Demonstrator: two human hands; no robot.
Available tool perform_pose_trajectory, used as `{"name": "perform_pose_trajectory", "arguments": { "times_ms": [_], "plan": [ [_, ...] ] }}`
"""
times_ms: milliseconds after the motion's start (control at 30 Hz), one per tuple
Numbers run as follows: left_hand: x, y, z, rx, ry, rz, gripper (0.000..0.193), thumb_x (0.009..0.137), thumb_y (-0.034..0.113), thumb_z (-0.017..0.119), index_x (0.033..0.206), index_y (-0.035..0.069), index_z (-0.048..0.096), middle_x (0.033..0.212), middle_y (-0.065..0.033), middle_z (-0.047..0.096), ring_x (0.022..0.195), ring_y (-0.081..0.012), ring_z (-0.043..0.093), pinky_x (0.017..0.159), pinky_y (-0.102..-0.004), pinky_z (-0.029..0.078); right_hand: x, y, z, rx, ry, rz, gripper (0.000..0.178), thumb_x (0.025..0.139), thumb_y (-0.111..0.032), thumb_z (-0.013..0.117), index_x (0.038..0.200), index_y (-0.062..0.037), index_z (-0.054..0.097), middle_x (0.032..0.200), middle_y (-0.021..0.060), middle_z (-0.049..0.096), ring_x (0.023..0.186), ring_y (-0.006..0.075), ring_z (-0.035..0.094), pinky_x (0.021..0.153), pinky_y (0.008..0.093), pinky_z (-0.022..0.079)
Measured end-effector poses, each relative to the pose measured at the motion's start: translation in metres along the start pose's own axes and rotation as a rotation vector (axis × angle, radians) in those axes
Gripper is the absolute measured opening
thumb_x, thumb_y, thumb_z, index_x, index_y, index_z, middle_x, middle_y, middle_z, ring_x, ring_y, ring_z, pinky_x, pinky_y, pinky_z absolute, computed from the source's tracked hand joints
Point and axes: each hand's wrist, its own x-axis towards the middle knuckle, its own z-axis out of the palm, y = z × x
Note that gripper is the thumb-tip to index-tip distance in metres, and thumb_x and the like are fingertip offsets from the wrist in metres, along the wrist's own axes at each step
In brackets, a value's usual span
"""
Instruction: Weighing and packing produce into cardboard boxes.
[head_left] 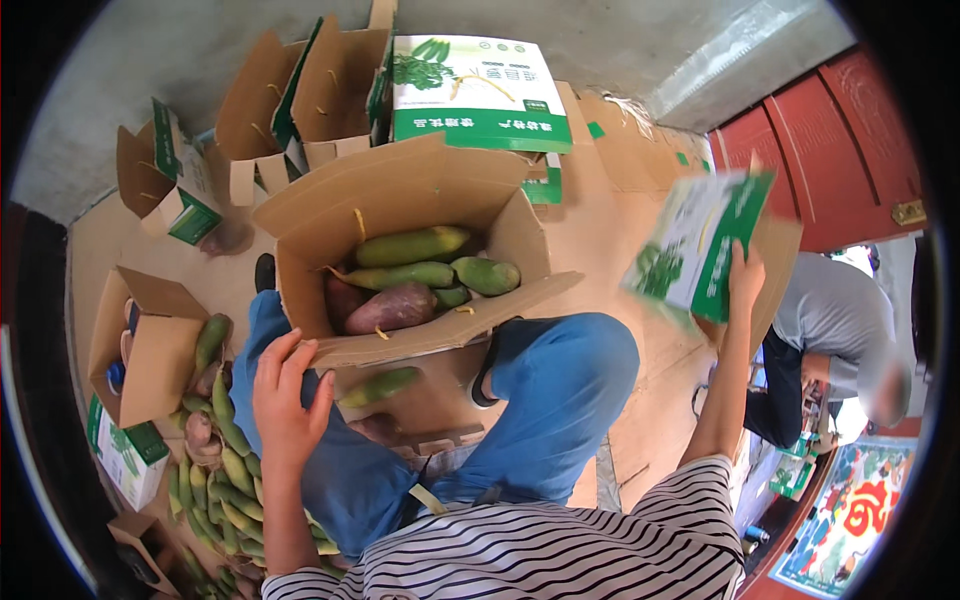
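An open cardboard box stands in front of me, its flaps spread and yellow cord loops showing. Inside lie several long green radishes and a purplish-red root. My left hand grips the box's near left corner, fingers over the flap and thumb below its edge. Off to the right, my right hand holds a white-and-green printed carton by its side, tilted and slightly blurred. Below the box's near flap, another green radish and a reddish root lie between my legs.
At left is a large pile of green radishes, beside a small open carton. Several open cartons and a closed printed carton stand by the back wall. A person bends over near the red door.
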Motion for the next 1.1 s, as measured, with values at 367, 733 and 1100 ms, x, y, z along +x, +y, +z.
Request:
{"name": "perform_pose_trajectory", "arguments": {
  "times_ms": [367,733,1100],
  "plan": [
    [0.003,-0.003,0.000,0.006,0.015,0.007,0.042,0.069,0.008,0.075,0.109,0.004,0.061,0.120,-0.0157,0.056,0.110,-0.0341,0.056,0.092,-0.0423,0.045,0.043,-0.298,0.202,-0.022,-0.083,-0.826,0.028,0.083,-0.014,0.057,0.107,-0.0170,0.068,0.101,0.0058,0.067,0.093,0.0247,0.063,0.075,0.0385,0.052],
    [-0.014,-0.018,-0.008,-0.151,0.227,0.020,0.047,0.074,0.007,0.073,0.119,0.002,0.058,0.123,-0.0183,0.055,0.107,-0.0345,0.057,0.090,-0.0411,0.047,0.020,-0.365,0.114,0.455,-0.592,-0.777,0.029,0.095,-0.021,0.055,0.118,-0.0046,0.063,0.108,0.0118,0.068,0.097,0.0202,0.065,0.086,0.0305,0.048],
    [-0.166,-0.160,0.004,-0.084,0.391,-0.761,0.031,0.090,0.019,0.061,0.113,-0.001,0.057,0.105,-0.0151,0.061,0.096,-0.0274,0.061,0.086,-0.0365,0.049,-0.151,-0.399,-0.040,0.559,-0.901,-1.153,0.037,0.079,-0.026,0.071,0.104,0.0011,0.065,0.096,0.0168,0.066,0.086,0.0334,0.063,0.077,0.0358,0.049]
  ]
}}
